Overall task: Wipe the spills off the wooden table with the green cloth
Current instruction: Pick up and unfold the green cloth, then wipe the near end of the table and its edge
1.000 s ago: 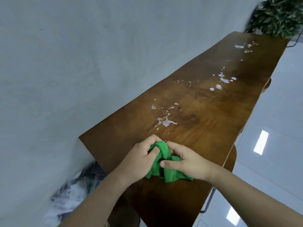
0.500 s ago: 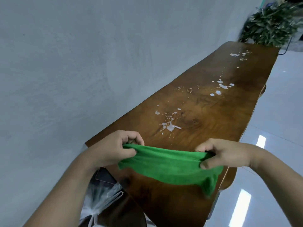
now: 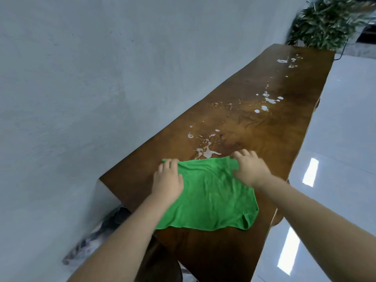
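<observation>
The green cloth (image 3: 207, 196) lies spread flat on the near end of the long wooden table (image 3: 254, 135). My left hand (image 3: 167, 180) holds its far left corner and my right hand (image 3: 249, 167) holds its far right corner, both pressed to the tabletop. Just beyond the cloth's far edge is a white spill (image 3: 205, 151). More white splashes (image 3: 266, 102) sit mid-table, and a further patch (image 3: 284, 62) lies near the far end.
A grey wall (image 3: 91, 88) runs along the table's left side. A leafy plant (image 3: 329, 21) stands past the far end. Glossy white floor (image 3: 341, 149) lies to the right. A clear plastic bag (image 3: 95, 237) sits low beside the near left corner.
The cloth went from bunched between both hands, to stretched out in the air, to laid flat on the table. Both hands moved apart and forward towards the nearest spill.
</observation>
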